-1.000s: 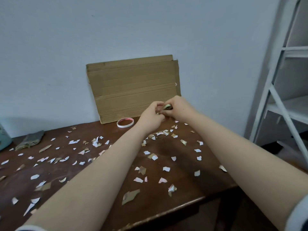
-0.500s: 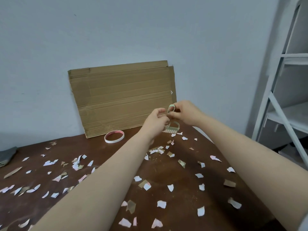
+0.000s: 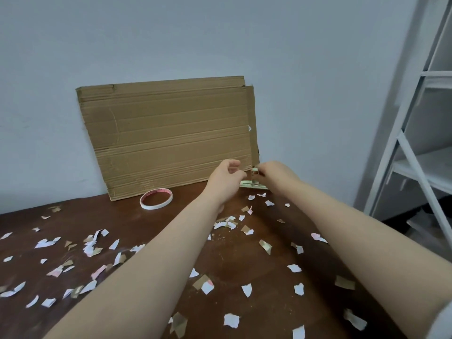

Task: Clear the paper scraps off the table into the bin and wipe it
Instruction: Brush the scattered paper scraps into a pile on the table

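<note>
Fingers [image 3: 260, 171] of right hand [image 3: 277, 176] pinch a brush [image 3: 251, 184], left hand [image 3: 226, 179] slack, above paper scraps [image 3: 231, 320] on table [image 3: 232, 261].

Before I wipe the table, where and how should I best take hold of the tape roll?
Pinch the rim of the tape roll from above on its near side, one finger inside the ring. It lies flat on the table, and the cardboard sheet stands close behind it.

Torn white, pink and brown paper scraps [image 3: 246, 289] lie flat, strewn over the dark brown table [image 3: 232, 260], densest at 9 o'clock; a pale green brush [image 3: 252, 184] hangs over 12 o'clock
</note>
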Demonstrator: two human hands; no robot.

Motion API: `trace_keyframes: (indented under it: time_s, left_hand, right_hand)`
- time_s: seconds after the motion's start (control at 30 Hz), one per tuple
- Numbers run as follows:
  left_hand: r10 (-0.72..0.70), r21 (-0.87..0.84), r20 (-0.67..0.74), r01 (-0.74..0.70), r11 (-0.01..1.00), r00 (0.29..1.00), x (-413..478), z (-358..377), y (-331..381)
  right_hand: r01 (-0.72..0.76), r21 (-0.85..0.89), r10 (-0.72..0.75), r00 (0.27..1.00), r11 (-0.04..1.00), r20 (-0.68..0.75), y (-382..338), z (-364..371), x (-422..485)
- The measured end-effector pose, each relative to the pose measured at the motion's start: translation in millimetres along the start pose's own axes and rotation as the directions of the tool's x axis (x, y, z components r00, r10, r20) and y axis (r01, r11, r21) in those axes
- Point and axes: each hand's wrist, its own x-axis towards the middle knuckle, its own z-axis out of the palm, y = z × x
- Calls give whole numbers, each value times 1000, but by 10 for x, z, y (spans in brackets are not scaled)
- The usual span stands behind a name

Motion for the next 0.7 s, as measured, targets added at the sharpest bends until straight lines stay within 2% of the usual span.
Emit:
trace_keyframes:
  time_s: [0.23, 0.3, 0.37, 0.47, 0.6, 0.7]
  left_hand:
    - [22, -4, -51, -23, 1000, 998, -119, -54, 77]
    - [37, 10, -57, -37, 999, 998, -139, -56, 84]
    - [53, 28, -67, -51, 998, 996, -164, -58, 89]
    - [62, 56, -78, -58, 997, 995, -175, -83, 70]
    - [46, 86, -79, -39, 996, 996, -180, -160, 31]
    - [43, 94, -87, -34, 995, 995, -181, -206, 13]
  right_hand:
    - [198, 78, -208, 966, 977, 151, -246, -252, -462]
    - [221, 115, -235, 962, 969, 135, -275, -336, -471]
    - [205, 117, -212, 976, 972, 49, -239, -359, -367]
    - [105, 139, -99, 994, 985, -49, -119, -295, -134]
    - [6, 57, -5, 1000, 998, -2, -58, -135, -15]
    - [77, 28, -78, 996, 997, 51, -190, -89, -124]
